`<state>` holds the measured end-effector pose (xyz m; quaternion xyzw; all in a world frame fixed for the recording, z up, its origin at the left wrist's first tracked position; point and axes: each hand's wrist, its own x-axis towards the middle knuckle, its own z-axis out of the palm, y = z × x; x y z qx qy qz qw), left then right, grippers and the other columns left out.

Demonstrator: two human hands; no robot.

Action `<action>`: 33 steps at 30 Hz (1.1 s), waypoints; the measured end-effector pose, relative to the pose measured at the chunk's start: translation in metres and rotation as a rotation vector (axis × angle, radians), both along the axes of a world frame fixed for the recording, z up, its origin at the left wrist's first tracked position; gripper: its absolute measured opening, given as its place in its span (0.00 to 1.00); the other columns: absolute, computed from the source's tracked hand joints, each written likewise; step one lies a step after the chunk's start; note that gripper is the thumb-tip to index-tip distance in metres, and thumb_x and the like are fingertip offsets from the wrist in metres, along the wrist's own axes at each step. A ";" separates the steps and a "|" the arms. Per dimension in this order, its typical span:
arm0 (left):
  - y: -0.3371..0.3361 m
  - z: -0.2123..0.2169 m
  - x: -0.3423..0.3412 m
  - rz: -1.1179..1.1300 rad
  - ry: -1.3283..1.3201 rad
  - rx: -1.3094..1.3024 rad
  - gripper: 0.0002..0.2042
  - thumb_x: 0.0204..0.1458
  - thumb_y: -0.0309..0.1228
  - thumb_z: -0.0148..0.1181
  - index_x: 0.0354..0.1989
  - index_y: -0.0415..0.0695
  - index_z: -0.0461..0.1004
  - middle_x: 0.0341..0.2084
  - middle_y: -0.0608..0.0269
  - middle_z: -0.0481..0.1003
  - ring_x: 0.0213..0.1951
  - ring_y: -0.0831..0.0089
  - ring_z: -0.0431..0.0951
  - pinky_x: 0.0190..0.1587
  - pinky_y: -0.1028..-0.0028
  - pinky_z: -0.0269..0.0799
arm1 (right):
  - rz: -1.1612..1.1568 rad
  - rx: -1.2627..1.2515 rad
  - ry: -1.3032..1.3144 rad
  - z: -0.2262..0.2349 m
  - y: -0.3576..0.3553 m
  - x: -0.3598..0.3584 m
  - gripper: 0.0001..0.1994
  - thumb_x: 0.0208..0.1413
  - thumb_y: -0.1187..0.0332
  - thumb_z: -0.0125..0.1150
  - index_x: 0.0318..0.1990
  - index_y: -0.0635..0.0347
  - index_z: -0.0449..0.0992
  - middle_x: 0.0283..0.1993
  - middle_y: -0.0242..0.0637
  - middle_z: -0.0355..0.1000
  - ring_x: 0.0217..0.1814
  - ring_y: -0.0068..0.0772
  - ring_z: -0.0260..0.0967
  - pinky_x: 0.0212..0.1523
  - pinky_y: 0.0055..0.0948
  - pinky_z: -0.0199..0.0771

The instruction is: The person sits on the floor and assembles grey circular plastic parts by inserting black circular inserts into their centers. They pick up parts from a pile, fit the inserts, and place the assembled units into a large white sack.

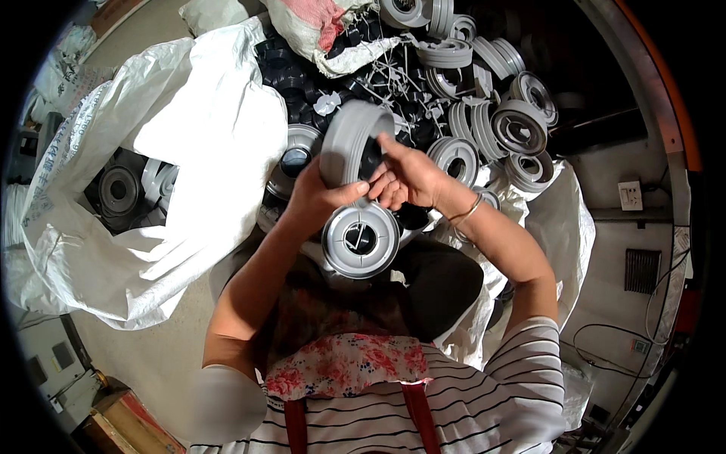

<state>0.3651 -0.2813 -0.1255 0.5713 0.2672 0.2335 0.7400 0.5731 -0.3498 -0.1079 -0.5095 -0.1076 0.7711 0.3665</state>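
Grey plastic wheel held up edge-on in both your hands.
Your left hand wraps its smooth grey rim; your right hand pinches its black hub, above a second wheel lying flat on your lap.

White woven sack left; second sack top

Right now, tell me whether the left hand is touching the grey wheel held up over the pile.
Touching. The head view shows the left hand wrapped around the lower rim of the grey wheel, thumb pressed against it.
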 end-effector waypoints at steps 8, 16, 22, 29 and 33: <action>0.029 -0.038 0.000 0.040 0.333 1.258 0.47 0.31 0.40 0.73 0.61 0.37 0.54 0.57 0.41 0.61 0.60 0.41 0.56 0.63 0.51 0.48 | 0.934 0.621 -1.538 -0.083 -0.047 -0.042 0.36 0.40 0.47 0.65 0.49 0.69 0.66 0.45 0.56 0.70 0.44 0.52 0.72 0.42 0.38 0.74; -0.017 -0.022 0.005 -0.590 0.190 1.185 0.37 0.27 0.37 0.74 0.51 0.39 0.69 0.46 0.50 0.72 0.56 0.54 0.67 0.63 0.54 0.51 | 0.717 0.114 -0.972 -0.009 0.014 0.044 0.29 0.39 0.49 0.66 0.38 0.72 0.76 0.29 0.53 0.74 0.36 0.44 0.76 0.39 0.34 0.74; -0.001 0.003 0.018 -0.062 0.200 0.133 0.25 0.37 0.34 0.72 0.44 0.38 0.72 0.33 0.66 0.75 0.35 0.76 0.73 0.43 0.73 0.69 | 0.675 0.184 -1.844 -0.128 0.038 0.164 0.17 0.51 0.62 0.53 0.40 0.68 0.76 0.39 0.54 0.74 0.47 0.48 0.73 0.48 0.36 0.73; 0.013 0.006 0.023 0.264 0.102 -0.213 0.17 0.42 0.34 0.66 0.39 0.40 0.74 0.31 0.66 0.74 0.33 0.79 0.72 0.39 0.76 0.67 | 0.384 0.276 -1.982 -0.091 0.041 0.132 0.15 0.44 0.71 0.57 0.42 0.67 0.71 0.43 0.56 0.71 0.45 0.55 0.71 0.44 0.43 0.73; 0.003 -0.003 0.033 0.219 -0.113 -0.304 0.17 0.49 0.36 0.62 0.41 0.36 0.72 0.33 0.62 0.76 0.36 0.75 0.75 0.42 0.74 0.71 | -0.097 0.752 -1.990 -0.044 0.021 0.089 0.10 0.45 0.71 0.59 0.34 0.64 0.68 0.31 0.54 0.70 0.35 0.59 0.68 0.37 0.49 0.70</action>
